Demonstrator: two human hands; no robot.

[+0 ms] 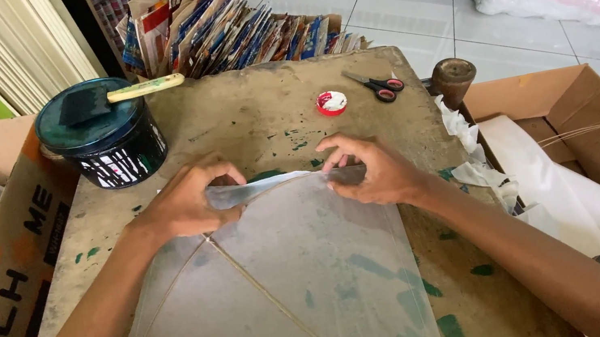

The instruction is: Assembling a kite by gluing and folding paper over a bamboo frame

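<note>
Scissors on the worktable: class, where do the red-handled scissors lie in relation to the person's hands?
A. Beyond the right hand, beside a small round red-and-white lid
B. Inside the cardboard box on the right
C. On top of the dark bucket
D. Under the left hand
A: the scissors lie on the far part of the table past the right hand, next to the small red-and-white lid, apart from both hands.

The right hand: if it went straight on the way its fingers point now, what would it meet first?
The right hand points across the translucent sheet's folded top edge toward the left hand, so it would probably meet those fingers first; nothing else shows between.
</note>
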